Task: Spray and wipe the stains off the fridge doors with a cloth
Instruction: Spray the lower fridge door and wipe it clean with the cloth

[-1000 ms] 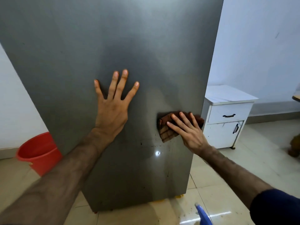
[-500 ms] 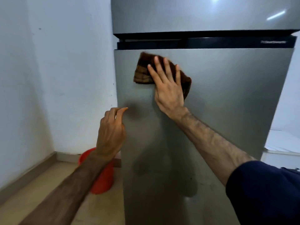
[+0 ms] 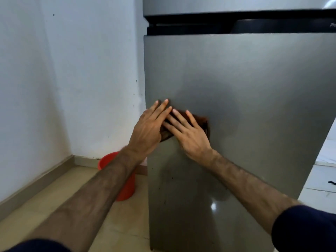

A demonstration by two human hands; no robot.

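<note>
1. Pressing flat against the lower fridge door [image 3: 245,91], the right hand [image 3: 190,135] has its fingers stretched out and spread over a brown cloth [image 3: 201,120], pinning it to the metal rather than gripping it.
2. The left hand [image 3: 149,128] lies at the right hand's 9 o'clock, also flat with fingers extended; its fingertips overlap the right hand's and its palm covers the cloth's left end.
3. The cloth is mostly hidden, showing only as a dark bunch at the right hand's 1 o'clock and a sliver between the two palms; it sits close to the door's left edge, about mid-height of what is visible.
4. Both forearms are bare, with dark blue sleeves [image 3: 305,231] at the bottom corners.
5. At the hands' 6 o'clock the door carries small dark specks [image 3: 171,178] and a bright glint of light.
6. At 12 o'clock a black gap separates this door from the upper fridge door [image 3: 227,4].
7. At 7 o'clock from the hands a red bucket [image 3: 127,190] stands on the tiled floor [image 3: 54,193] by the white wall [image 3: 72,70], partly behind the left forearm.
8. At 4 o'clock a white cabinet [image 3: 323,179] shows at the frame's edge.
</note>
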